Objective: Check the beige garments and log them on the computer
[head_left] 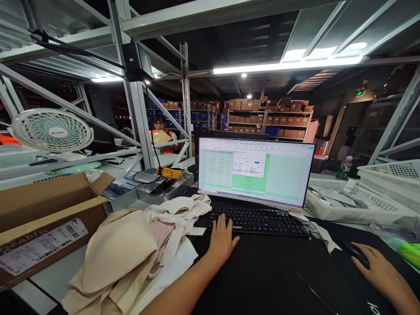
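Observation:
My left hand (222,236) rests on the left end of a black keyboard (259,219), its fingers stretched out over the keys and holding nothing. On the right, my right hand (377,267) is wrapped over a black computer mouse (357,254) on the dark desk mat (262,271). Behind the keyboard stands a monitor (288,175) showing a spreadsheet with green cells and a small dialog window. Beige bra-like garments (118,249) lie in a heap left of my left forearm, with white cloth and paper tags among them.
An open cardboard box (52,232) sits at the left, below a round fan (52,131). White perforated baskets (354,205) with packets stand to the right. A metal tray (144,192) holds a yellow device (170,173). A person (164,138) is behind the metal frame.

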Tool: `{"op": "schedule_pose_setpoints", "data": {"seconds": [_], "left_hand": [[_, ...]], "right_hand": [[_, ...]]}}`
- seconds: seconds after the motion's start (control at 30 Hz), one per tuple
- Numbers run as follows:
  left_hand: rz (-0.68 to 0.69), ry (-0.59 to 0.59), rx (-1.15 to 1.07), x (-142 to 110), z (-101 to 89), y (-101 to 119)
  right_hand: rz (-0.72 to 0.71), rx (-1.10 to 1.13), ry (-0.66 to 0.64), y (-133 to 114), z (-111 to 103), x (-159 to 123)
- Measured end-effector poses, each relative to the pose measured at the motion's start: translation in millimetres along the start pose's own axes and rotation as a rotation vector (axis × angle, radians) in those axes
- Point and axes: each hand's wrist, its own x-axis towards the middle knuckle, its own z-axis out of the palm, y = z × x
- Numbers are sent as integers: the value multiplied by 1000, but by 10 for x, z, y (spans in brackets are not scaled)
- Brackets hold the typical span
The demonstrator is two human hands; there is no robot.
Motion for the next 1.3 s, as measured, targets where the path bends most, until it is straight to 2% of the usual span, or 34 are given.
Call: {"op": "schedule_pose_setpoints", "data": {"seconds": [0.13,0.27,0.37,0.53,0.8,1.07,1.3], "left_hand": [[-4,15,4,19,-15,-22],[-55,25,27,49,61,-58],[-55,44,53,53,117,-71],[-51,22,129,50,129,-33],[-64,-40,158,36,78,6],[-74,-57,143,22,6,27],[-74,-73,153,13,20,34]], "right_hand": [[-9,-51,13,109,57,33],[-50,-109,-3,268,117,62],[-106,-143,33,376,167,73],[-142,-170,47,448,190,76],[-136,-120,51,441,158,72],[-155,-129,74,269,67,51],[-114,-136,10,168,-27,24]]}}
